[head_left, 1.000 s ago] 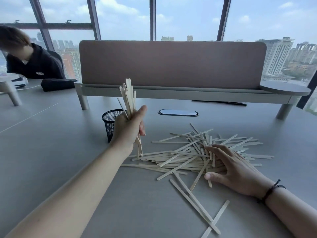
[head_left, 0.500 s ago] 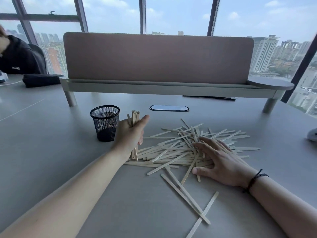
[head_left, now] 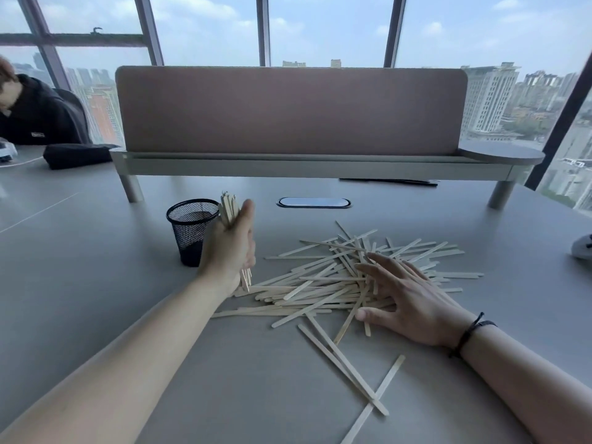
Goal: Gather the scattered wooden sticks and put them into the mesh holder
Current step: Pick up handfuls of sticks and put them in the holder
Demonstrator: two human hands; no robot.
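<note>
While the grey table (head_left: 80,283) fills the lower view, its far edge carries a raised shelf (head_left: 314,165) on round legs with a brown-pink divider panel (head_left: 291,110) standing on it. Windows behind, city beyond. Second person in a dark top (head_left: 35,116) seated at far left corner; black pouch (head_left: 77,155) lies on the table beside them.

Loose pile of wooden sticks (head_left: 336,280) spread across the middle of the table, criss-crossed and overlapping; a few strays (head_left: 346,360) lie apart toward the near edge. Oval cable port (head_left: 313,202) set into the table between pile and shelf.

Black mesh holder (head_left: 191,231) stands upright left of the pile, toward the far half of the table. Looks to have no sticks in it, though the mesh is dark and its depth hard to read.

Left hand (head_left: 229,251) clenched round a bundle of sticks (head_left: 229,209), held upright just right of the holder's rim; tops poke above the fingers, lower ends (head_left: 246,280) reach down to the pile's left edge. Whether the bundle touches the holder, cannot tell.

Right hand (head_left: 407,296) lies flat, palm down, fingers spread and released, resting on the pile's right side. Dark cord bracelet (head_left: 469,334) at that wrist.

White object (head_left: 583,248), partly cut off, at right edge.
</note>
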